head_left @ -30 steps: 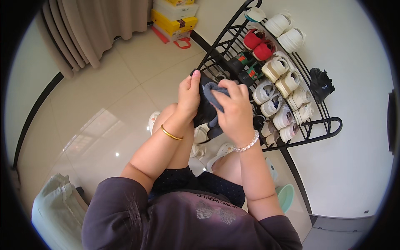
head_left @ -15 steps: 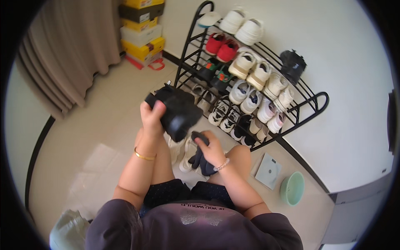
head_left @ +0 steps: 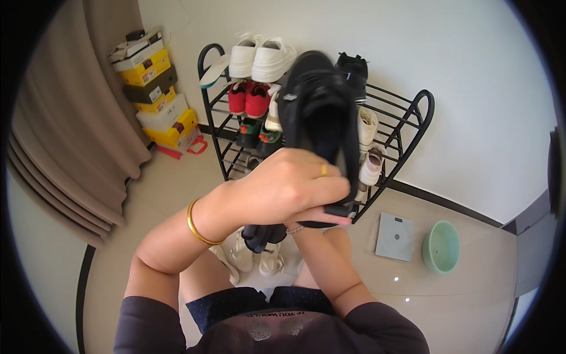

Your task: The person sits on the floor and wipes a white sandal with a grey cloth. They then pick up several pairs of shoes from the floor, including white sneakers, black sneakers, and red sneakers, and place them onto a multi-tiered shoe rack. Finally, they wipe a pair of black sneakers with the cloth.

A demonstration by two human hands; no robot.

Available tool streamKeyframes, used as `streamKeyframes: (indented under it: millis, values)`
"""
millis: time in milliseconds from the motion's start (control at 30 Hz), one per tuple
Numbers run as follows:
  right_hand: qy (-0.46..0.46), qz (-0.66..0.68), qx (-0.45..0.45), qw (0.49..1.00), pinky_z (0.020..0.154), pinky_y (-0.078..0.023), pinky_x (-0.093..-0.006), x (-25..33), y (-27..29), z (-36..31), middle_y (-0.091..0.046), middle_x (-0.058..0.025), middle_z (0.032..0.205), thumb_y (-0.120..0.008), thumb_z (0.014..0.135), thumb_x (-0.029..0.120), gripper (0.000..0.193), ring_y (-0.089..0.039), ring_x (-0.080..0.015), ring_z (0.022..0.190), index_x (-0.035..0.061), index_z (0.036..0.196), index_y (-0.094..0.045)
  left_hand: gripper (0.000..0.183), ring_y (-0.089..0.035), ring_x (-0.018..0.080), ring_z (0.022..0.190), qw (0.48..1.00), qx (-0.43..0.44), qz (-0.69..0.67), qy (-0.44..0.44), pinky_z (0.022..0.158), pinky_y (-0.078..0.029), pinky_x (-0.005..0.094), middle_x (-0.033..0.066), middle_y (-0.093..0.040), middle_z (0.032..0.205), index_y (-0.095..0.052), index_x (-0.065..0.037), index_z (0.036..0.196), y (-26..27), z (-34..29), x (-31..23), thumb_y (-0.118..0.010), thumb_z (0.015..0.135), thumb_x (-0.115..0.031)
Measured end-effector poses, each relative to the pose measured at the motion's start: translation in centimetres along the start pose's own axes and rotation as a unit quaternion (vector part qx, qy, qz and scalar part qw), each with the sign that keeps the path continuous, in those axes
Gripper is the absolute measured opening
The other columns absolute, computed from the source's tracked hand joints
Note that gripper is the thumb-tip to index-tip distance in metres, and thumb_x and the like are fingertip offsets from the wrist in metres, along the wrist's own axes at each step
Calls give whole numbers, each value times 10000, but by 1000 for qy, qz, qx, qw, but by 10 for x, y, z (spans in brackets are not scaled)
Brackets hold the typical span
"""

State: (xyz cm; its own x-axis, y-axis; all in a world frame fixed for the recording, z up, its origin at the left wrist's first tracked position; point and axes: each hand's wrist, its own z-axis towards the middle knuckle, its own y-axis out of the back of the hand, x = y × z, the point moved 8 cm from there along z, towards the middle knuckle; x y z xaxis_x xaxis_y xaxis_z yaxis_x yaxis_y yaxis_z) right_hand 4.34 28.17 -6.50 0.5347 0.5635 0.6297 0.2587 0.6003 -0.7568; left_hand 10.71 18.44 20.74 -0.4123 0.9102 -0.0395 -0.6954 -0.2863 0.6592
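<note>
My left hand is closed around the heel end of a black shoe, holding it up in front of the shoe rack with its toe pointing away and its opening toward me. Behind and below it is my right hand, mostly hidden by the left hand and the shoe. A dark grey cloth hangs from the right hand; the fingers gripping it are out of sight. Another black shoe stands on the rack's top tier, just right of the held one.
The black metal rack bears several shoes, including a white pair and a red pair. Stacked shoe boxes stand by the curtain. A scale and a green basin lie on the right-hand floor.
The left hand has carried the black shoe up and right, toward the rack, and turned it so its opening shows. The right hand has slipped behind the left. The view has shifted.
</note>
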Motion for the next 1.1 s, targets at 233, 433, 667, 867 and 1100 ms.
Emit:
streamKeyframes:
  millis: [233, 433, 667, 867, 1100]
  values:
    - [130, 14, -141, 981, 875, -433, -297, 95, 31, -3, -566, -47, 1116, -560, 867, 215, 372, -544, -148, 996, 32, 1180, -476, 348, -503, 288, 649, 998, 28, 27, -45, 571, -402, 355, 95, -500, 691, -518, -35, 797, -71, 109, 75, -704, 674, -302]
    - [319, -77, -114, 937, 839, -459, -291, 195, 69, -33, -563, -113, 1090, -519, 885, 291, 457, -553, -174, 965, 5, 1231, -436, 341, -525, 361, 720, 998, 46, -7, 39, 613, -430, 381, 172, -551, 747, -518, 6, 869, -145, 144, 175, -677, 732, -264]
    - [323, -49, -188, 926, 831, -434, -260, 204, 116, -42, -592, -78, 1016, -554, 869, 311, 435, -551, -143, 923, -9, 1157, -491, 353, -571, 363, 784, 991, 71, 45, 105, 692, -453, 411, 186, -604, 791, -570, -5, 925, -189, 144, 242, -632, 760, -311]
    - [294, -10, -202, 934, 818, -427, -249, 192, 134, -39, -588, -56, 1008, -560, 864, 332, 419, -540, -125, 904, -11, 1102, -519, 575, -542, 329, 957, 971, 99, 157, 149, 815, -440, 385, 181, -574, 984, -575, -13, 1000, -184, 144, 277, -627, 715, -510]
    - [293, -45, -286, 911, 819, -406, -238, 191, 141, -46, -579, -35, 986, -564, 869, 307, 361, -523, -107, 892, 0, 1057, -533, 691, -543, 320, 947, 910, 120, 299, 261, 824, -432, 380, 192, -575, 1002, -563, 8, 1047, -103, 107, 330, -614, 695, -585]
